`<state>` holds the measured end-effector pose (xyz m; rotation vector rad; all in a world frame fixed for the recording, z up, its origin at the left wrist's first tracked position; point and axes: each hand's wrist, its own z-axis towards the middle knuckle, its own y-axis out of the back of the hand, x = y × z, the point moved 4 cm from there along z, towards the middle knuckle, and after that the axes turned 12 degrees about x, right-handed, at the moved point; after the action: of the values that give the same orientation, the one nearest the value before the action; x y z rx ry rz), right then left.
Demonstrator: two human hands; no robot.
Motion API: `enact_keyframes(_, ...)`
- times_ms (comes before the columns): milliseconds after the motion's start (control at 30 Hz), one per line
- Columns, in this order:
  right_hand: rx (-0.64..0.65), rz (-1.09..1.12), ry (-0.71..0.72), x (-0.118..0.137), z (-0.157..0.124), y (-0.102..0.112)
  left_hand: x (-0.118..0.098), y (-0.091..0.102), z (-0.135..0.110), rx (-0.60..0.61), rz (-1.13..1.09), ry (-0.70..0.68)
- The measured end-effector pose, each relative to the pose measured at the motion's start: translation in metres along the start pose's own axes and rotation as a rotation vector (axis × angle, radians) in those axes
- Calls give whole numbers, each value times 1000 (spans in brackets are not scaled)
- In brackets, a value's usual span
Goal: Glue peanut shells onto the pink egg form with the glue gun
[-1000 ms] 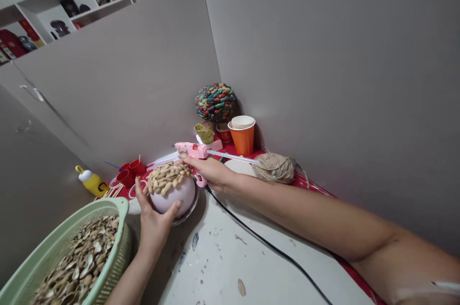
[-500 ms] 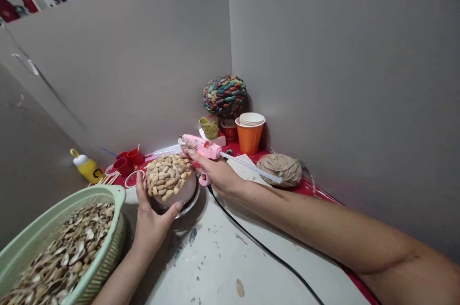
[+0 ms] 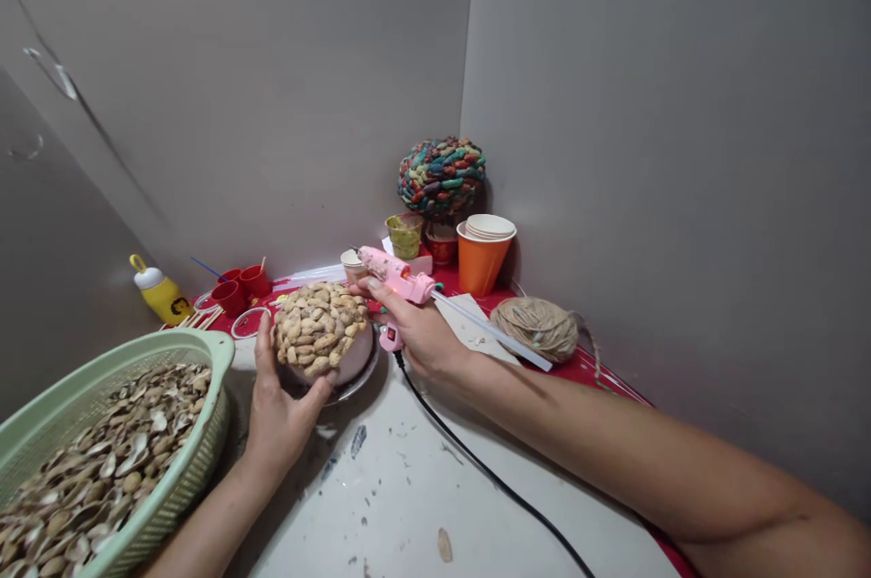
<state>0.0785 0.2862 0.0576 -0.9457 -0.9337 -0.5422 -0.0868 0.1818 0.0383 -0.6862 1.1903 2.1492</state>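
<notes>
A pale ball covered over its top and left with peanut shells rests on a shiny dish. Its lower right surface is bare. My left hand grips the ball from the near left, thumb at the front and fingers along the left side. My right hand is wrapped round the handle of a pink glue gun, just right of the ball. The gun's nozzle points away to the upper left, apart from the shells. A clear glue stick sticks out of its back, and a black cord runs from the handle.
A green basket of peanut shells stands at the left. Behind are red cups, a yellow bottle, a multicoloured shell ball, an orange cup and a twine ball. Grey walls close off the back.
The ball has turned slightly in my left hand, its shells now reaching closer to my thumb. My right hand keeps hold of the glue gun. The camera view has shifted a little.
</notes>
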Motion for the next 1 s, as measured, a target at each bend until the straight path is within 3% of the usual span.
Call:
enact_keyframes(300,-11,11,21,1,-3,-1,2,1,-3,-61,-10,-94)
enact_keyframes(1000,-15,-54,38,-4,-4,2,8,2,-1,-52,-129,-103)
